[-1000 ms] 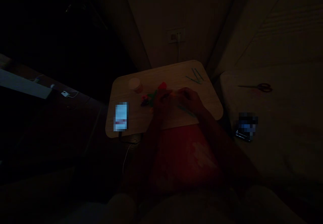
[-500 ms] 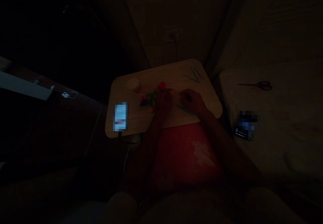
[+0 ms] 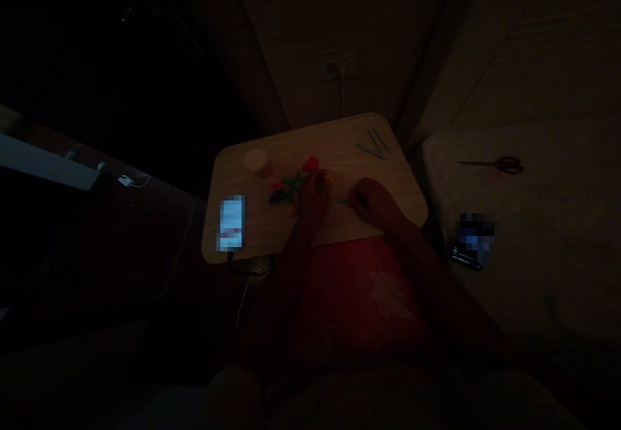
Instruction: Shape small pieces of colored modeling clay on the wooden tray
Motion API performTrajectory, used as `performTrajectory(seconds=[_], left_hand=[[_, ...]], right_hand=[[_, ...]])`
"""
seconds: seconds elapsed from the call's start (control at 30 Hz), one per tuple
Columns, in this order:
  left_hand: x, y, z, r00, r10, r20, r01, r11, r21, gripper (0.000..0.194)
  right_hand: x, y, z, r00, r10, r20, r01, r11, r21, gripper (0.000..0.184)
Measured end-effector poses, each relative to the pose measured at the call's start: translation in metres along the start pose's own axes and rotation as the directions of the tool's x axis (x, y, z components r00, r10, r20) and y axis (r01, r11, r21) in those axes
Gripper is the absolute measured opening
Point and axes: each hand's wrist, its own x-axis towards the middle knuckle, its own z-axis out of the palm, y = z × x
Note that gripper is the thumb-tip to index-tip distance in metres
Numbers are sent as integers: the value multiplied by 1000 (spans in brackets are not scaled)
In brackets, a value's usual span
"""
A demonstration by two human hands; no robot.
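Observation:
In the dim head view, my left hand [image 3: 314, 192] is closed at the middle of the small table, with its fingertips on a small yellow-orange piece [image 3: 329, 179]. My right hand [image 3: 373, 198] is a little to the right, its fingers pinched on a thin green stick [image 3: 343, 202] whose tip pokes out to the left. Beside my left hand lie a red piece [image 3: 310, 163], a green branching piece [image 3: 292, 188], dark purple bits [image 3: 276, 196] and an orange piece [image 3: 291, 210]. Several green sticks [image 3: 372, 144] rest near the far right corner. Darkness hides finer detail.
On the wooden tabletop [image 3: 262, 229] are a round tub with a pale lid [image 3: 257, 160] and a lit phone [image 3: 231, 223]. Scissors [image 3: 504, 165] and a dark device [image 3: 469, 242] lie on the pale surface at right. A wall socket [image 3: 337, 66] holds a plug and cable.
My right hand has come down slightly onto the green stick that was lying below it, and its fingers have closed on it. The left hand stays nearly in place.

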Motion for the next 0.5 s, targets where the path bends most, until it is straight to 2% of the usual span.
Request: performTrajectory(seconds=[0.17,0.37,0.5], left_hand=[[-1,0,0,998,-57,11,56,998,19,25],[-1,-1,0,1000,-2,30,1,999,40,21],[0,5,0,999,54,2,-54,998,43,22]], right_hand=[[0,1,0,1000,14,-9,-14,1000,14,6],[2,2,0,1000,20,-10,-20,1000,24,5],[2,6,1,1000,23,-21,-22,999,41,5]])
